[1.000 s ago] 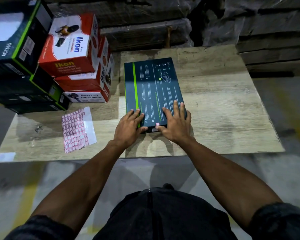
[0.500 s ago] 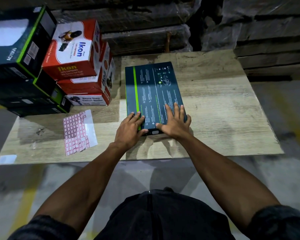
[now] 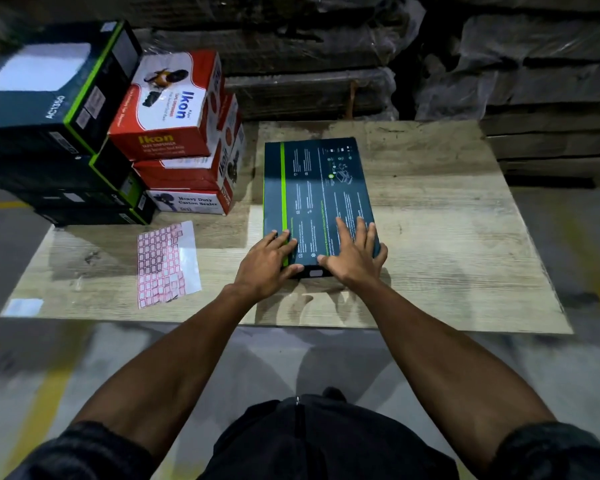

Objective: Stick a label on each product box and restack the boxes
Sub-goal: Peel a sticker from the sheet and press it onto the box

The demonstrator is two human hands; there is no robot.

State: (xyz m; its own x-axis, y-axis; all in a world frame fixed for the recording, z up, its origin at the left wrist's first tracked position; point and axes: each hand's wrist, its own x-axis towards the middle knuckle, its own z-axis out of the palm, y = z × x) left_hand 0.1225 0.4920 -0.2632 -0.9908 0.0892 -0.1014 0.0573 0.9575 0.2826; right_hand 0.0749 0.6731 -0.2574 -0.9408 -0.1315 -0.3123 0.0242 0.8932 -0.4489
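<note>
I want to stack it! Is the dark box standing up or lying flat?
Lying flat: the dark box shows its broad printed face upward on the wooden board.

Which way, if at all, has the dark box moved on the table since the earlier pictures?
No. The dark box keeps the same gap from the far edge of the table and from the label sheet; only the camera shifted.
</note>
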